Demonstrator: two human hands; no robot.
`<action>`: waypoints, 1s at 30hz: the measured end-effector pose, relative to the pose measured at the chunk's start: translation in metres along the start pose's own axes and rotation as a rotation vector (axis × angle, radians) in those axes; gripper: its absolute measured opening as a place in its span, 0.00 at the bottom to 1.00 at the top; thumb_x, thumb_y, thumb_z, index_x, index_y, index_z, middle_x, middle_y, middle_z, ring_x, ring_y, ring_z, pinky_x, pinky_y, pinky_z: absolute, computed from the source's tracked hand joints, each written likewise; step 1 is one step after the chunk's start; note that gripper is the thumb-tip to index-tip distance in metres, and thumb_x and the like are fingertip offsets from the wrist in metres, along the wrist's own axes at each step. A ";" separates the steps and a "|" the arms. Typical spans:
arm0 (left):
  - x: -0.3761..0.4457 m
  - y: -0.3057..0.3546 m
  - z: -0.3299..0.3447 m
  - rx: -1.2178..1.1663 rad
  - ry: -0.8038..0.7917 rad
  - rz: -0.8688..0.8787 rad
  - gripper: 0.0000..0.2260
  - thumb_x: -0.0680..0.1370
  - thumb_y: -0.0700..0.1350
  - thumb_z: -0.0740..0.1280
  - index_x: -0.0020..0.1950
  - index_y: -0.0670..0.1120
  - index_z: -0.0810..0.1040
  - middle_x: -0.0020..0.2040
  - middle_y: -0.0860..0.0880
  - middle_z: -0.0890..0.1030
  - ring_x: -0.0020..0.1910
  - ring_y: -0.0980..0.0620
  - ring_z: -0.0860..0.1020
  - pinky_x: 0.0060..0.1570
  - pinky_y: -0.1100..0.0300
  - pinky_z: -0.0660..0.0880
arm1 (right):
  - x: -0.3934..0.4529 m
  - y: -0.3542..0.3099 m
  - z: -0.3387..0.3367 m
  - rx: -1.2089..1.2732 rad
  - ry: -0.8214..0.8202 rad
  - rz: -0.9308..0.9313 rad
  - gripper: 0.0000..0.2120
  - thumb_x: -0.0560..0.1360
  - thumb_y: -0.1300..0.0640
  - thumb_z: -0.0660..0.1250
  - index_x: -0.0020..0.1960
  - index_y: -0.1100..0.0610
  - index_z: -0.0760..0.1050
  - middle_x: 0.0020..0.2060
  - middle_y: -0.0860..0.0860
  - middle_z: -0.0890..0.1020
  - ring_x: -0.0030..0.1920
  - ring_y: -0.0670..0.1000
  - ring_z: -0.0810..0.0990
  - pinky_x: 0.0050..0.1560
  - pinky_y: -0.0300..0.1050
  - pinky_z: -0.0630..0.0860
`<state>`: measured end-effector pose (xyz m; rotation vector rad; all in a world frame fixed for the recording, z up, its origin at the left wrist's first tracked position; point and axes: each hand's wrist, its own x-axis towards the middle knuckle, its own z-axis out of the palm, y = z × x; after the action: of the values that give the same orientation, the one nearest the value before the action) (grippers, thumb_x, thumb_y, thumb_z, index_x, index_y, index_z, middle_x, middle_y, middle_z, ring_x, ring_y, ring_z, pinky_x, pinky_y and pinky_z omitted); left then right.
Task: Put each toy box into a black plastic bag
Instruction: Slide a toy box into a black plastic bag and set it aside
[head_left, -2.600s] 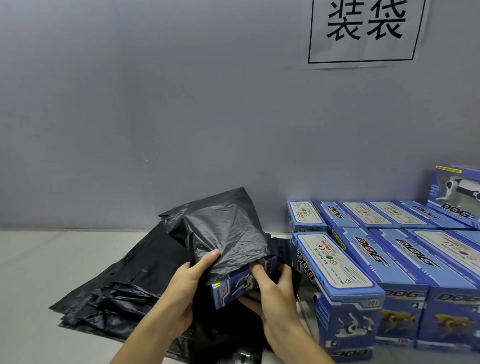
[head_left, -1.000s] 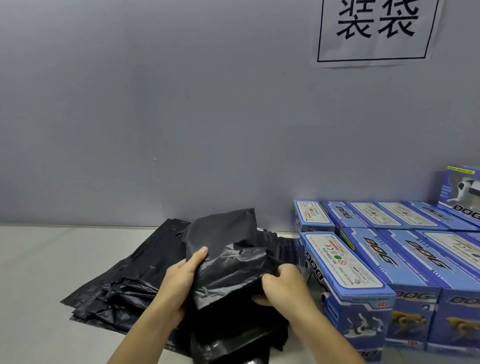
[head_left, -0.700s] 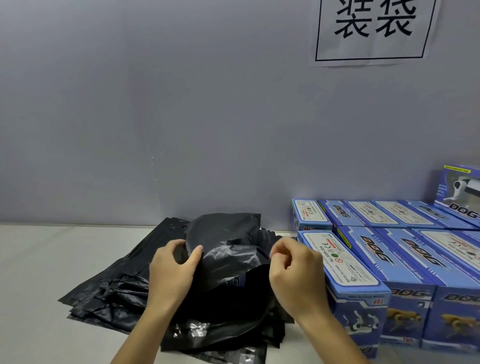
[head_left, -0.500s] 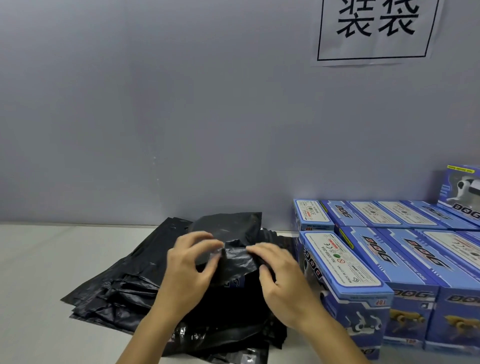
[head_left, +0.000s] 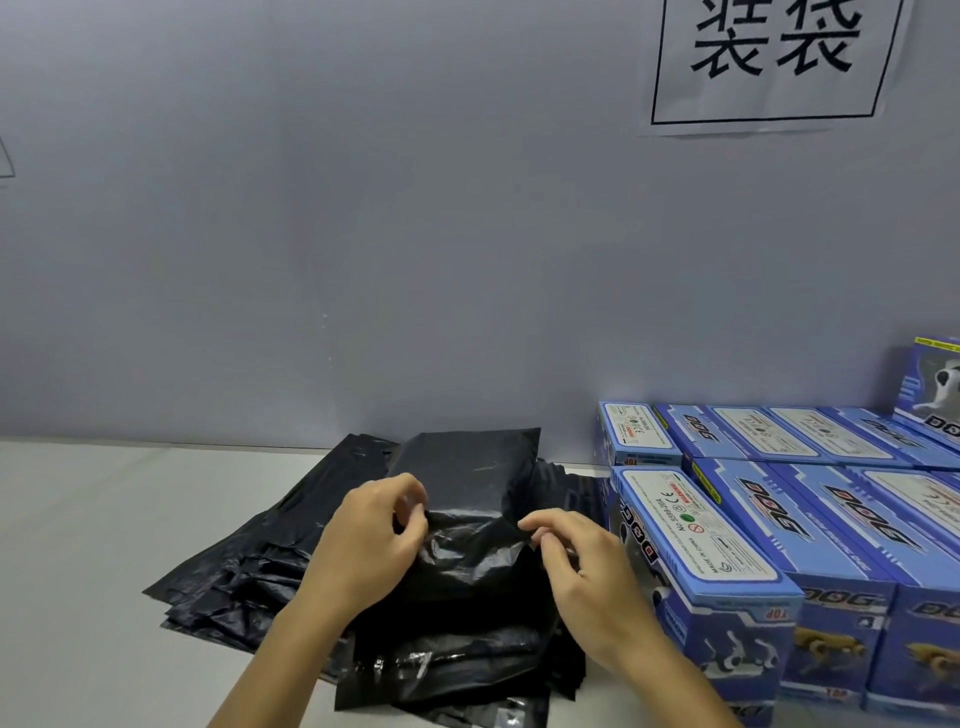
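Left hand (head_left: 371, 540): at 7 o'clock of the filled bag, fingers curled, pinching the black film at its near left corner.
Right hand (head_left: 576, 561): at 5 o'clock of the same bag, fingertips pinching the film at the near right corner.
Filled bag (head_left: 467, 499): black plastic, bulging in a box shape; the toy box inside is fully covered, so no blue shows.
Step in hand: likely folding the open end shut. Pull both corners evenly, keep the film taut over the box edge, and press the flap flat so it does not spring open.
Bag pile (head_left: 249, 566): flat spare black bags under and at 9 o'clock of the filled bag, apparently empty.
Nearest toy box (head_left: 696, 525): blue, unbagged, at 3 o'clock, just beside the right hand.
Box rows (head_left: 831, 467): more blue boxes from 2 to 3 o'clock, all unbagged.
Surface (head_left: 104, 519): pale, carrying everything.
Paper sign (head_left: 774, 57): on the wall at 1 o'clock.
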<state>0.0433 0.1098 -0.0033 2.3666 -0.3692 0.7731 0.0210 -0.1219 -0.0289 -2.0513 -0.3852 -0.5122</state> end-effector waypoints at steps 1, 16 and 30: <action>0.002 -0.004 -0.002 0.021 -0.022 -0.013 0.07 0.78 0.41 0.66 0.44 0.54 0.75 0.36 0.55 0.78 0.36 0.57 0.75 0.36 0.61 0.73 | 0.000 -0.001 0.000 0.009 0.020 0.016 0.14 0.80 0.60 0.62 0.50 0.43 0.80 0.42 0.39 0.81 0.45 0.42 0.79 0.43 0.39 0.76; -0.031 -0.063 -0.025 -0.204 -0.404 -0.297 0.18 0.74 0.30 0.60 0.54 0.52 0.65 0.43 0.45 0.78 0.30 0.57 0.70 0.33 0.61 0.69 | -0.004 0.003 0.006 -0.114 0.009 0.348 0.10 0.77 0.59 0.63 0.48 0.42 0.75 0.46 0.42 0.80 0.30 0.40 0.76 0.28 0.31 0.68; -0.031 -0.058 -0.029 -0.333 -0.507 -0.377 0.23 0.78 0.39 0.65 0.65 0.60 0.60 0.42 0.43 0.76 0.31 0.50 0.75 0.32 0.59 0.74 | -0.010 -0.013 -0.011 -0.243 -0.167 0.451 0.07 0.70 0.63 0.65 0.43 0.54 0.69 0.36 0.50 0.75 0.33 0.50 0.67 0.30 0.43 0.64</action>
<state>0.0314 0.1756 -0.0306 2.1891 -0.2216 -0.0686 0.0039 -0.1258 -0.0198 -2.3325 0.0534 -0.1158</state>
